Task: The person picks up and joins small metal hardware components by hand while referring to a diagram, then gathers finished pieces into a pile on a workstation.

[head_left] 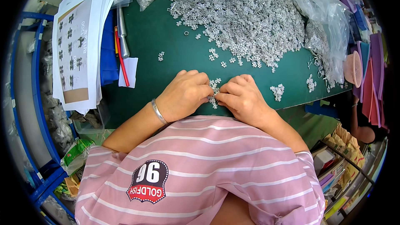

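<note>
Both hands meet over a small cluster of silver metal pieces (214,84) close to the green table's near edge. My left hand (186,92), a silver bangle (158,111) on its wrist, pinches at the cluster from the left. From the right, my right hand (241,98) has thumb and forefinger closed on the same pieces. Fingertips cover part of the cluster, so which single piece each hand grips is hard to make out. A big heap of the same small looped pieces (246,16) spreads across the far side. Another little pile (277,92) lies right of my right hand.
Printed sheets (75,54) stand at the left beside a blue bin (109,54), a red pen (121,60) and a metal tool (122,33). Clear plastic bags (318,4) edge the heap. A pink basket (353,68) stands at the right; a person's arm (356,118) shows beyond the table.
</note>
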A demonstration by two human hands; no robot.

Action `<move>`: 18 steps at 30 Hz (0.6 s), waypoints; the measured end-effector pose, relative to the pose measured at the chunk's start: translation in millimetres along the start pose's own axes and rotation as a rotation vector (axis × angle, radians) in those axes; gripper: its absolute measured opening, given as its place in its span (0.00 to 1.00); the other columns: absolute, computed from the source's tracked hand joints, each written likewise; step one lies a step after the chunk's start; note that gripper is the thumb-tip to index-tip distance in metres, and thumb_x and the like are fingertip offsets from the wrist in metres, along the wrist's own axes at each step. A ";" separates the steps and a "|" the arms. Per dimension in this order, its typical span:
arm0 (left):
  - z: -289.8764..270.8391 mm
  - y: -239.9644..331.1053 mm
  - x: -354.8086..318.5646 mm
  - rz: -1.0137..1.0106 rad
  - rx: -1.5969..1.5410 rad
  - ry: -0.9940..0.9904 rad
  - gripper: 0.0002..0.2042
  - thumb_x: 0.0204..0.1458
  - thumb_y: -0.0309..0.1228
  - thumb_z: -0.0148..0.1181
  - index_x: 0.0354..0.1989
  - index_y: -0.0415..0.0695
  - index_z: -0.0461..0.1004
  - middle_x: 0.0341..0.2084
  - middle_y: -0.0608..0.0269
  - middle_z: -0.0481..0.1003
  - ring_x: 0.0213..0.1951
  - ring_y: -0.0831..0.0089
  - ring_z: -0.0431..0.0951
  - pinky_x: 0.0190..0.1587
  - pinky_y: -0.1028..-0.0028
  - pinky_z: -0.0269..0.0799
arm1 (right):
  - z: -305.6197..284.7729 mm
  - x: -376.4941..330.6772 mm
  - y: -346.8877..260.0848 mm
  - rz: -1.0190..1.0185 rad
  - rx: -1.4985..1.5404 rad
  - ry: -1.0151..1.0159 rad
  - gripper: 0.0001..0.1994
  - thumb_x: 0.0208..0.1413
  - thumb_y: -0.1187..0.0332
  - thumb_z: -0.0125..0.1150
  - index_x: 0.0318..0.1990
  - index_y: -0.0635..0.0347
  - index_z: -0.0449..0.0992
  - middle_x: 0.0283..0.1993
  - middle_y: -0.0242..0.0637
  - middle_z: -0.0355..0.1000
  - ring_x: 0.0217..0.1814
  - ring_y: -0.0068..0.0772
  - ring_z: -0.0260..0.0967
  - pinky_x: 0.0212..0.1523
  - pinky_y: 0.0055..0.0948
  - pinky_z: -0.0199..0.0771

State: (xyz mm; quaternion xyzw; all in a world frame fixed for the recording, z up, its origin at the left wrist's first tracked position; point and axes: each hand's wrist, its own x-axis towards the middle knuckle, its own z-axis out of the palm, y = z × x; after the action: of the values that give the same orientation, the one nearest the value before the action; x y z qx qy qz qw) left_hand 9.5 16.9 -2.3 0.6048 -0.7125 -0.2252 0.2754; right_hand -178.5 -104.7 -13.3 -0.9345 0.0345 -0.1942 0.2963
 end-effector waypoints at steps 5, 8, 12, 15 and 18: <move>4.6 -1.4 -0.2 0.028 0.021 0.011 0.09 0.40 0.24 0.69 0.30 0.47 0.77 0.31 0.67 0.73 0.36 0.65 0.73 0.39 0.67 0.65 | 3.5 -2.0 2.8 -0.053 -0.037 0.000 0.07 0.44 0.72 0.61 0.34 0.57 0.78 0.34 0.29 0.71 0.40 0.33 0.68 0.43 0.35 0.63; 4.4 0.1 -0.5 0.027 0.029 0.011 0.08 0.41 0.24 0.69 0.30 0.47 0.77 0.30 0.67 0.73 0.36 0.65 0.73 0.39 0.67 0.65 | 2.9 -1.8 3.1 -0.045 -0.022 -0.006 0.06 0.44 0.72 0.61 0.33 0.57 0.78 0.34 0.29 0.70 0.40 0.33 0.68 0.43 0.35 0.64; 3.5 1.3 -0.8 0.028 0.048 0.003 0.07 0.42 0.24 0.68 0.29 0.47 0.76 0.30 0.67 0.73 0.35 0.65 0.73 0.39 0.67 0.65 | 0.7 1.2 2.9 -0.038 0.017 0.001 0.05 0.46 0.73 0.62 0.32 0.57 0.76 0.34 0.30 0.70 0.38 0.35 0.68 0.42 0.35 0.64; 6.0 -1.4 -2.1 0.042 0.039 0.002 0.07 0.42 0.24 0.68 0.29 0.47 0.76 0.30 0.67 0.73 0.35 0.65 0.73 0.39 0.67 0.64 | -1.3 0.8 7.7 0.036 0.101 0.096 0.05 0.47 0.74 0.64 0.32 0.57 0.75 0.32 0.32 0.70 0.36 0.37 0.68 0.41 0.35 0.63; 4.0 0.8 0.1 0.065 0.003 0.023 0.07 0.43 0.22 0.67 0.30 0.46 0.76 0.30 0.65 0.74 0.34 0.63 0.74 0.38 0.66 0.67 | -8.5 1.4 16.5 0.136 0.053 0.162 0.06 0.47 0.75 0.65 0.32 0.57 0.74 0.31 0.33 0.70 0.33 0.39 0.68 0.39 0.35 0.63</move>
State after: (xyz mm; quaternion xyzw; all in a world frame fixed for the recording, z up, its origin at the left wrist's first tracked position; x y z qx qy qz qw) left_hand 6.3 16.8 -4.7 0.5842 -0.7289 -0.2081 0.2900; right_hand -179.7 -123.2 -15.8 -0.9029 0.1168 -0.2495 0.3299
